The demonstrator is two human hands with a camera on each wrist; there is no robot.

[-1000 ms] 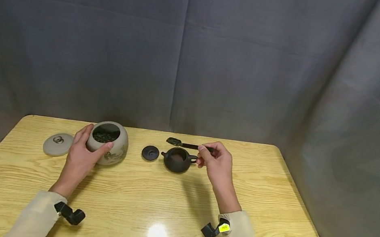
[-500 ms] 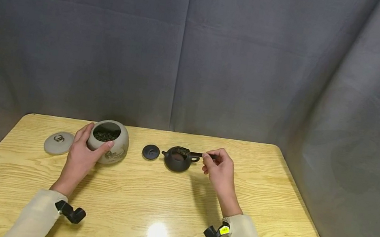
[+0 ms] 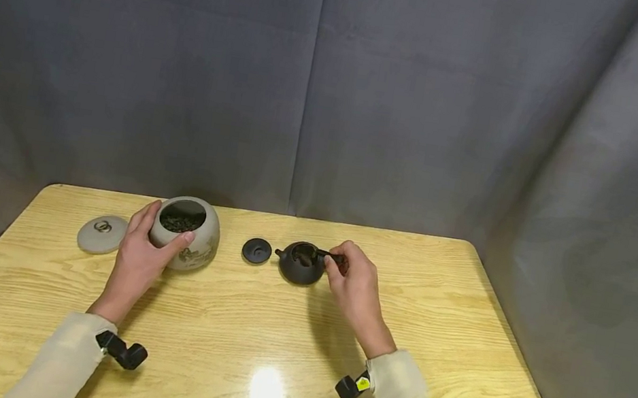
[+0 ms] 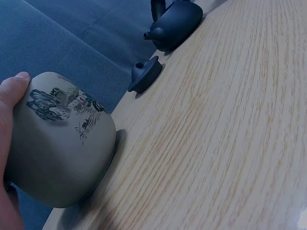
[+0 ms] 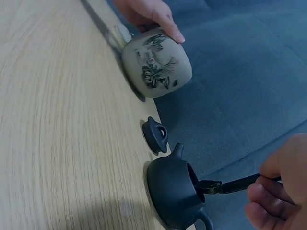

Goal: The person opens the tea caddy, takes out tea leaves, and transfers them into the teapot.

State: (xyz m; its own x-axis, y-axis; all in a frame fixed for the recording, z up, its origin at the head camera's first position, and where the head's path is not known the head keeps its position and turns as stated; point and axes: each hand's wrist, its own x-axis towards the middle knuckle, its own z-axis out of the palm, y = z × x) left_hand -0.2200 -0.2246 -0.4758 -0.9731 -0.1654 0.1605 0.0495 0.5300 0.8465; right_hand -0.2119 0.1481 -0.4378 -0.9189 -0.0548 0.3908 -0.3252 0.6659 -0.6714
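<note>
While both forearms reached forward over the tabletop (image 3: 225, 329), the two hands worked well apart, each on its own item. The left hand (image 3: 142, 256) was clamped on the left side of the grey jar (image 3: 198, 250), with the thumb across the near face just below the rim and the fingers along the far left side. The right hand (image 3: 354, 285) pinched the handle of the black scoop (image 5: 241, 184) between thumb and fingers, the forearm slanting inward. The scoop pointed left, and its head lay in the mouth of the black teapot (image 3: 300, 274). The teapot stood on the tabletop to the left of the right hand, spout toward the jar. The teapot lid (image 3: 257, 252) lay between jar and teapot, near the spout.

The head view alone showed the dark leaves (image 3: 182, 223) inside the jar and gave a full view of the jar lid (image 3: 95, 236), with its ring knob, beside the left hand. The left wrist view showed the painted landscape (image 4: 67, 105) on the jar at close range. The right wrist view exposed the teapot handle (image 5: 206, 220), which the right hand covered in the head view, and showed the gripping fingers apart from the teapot body
</note>
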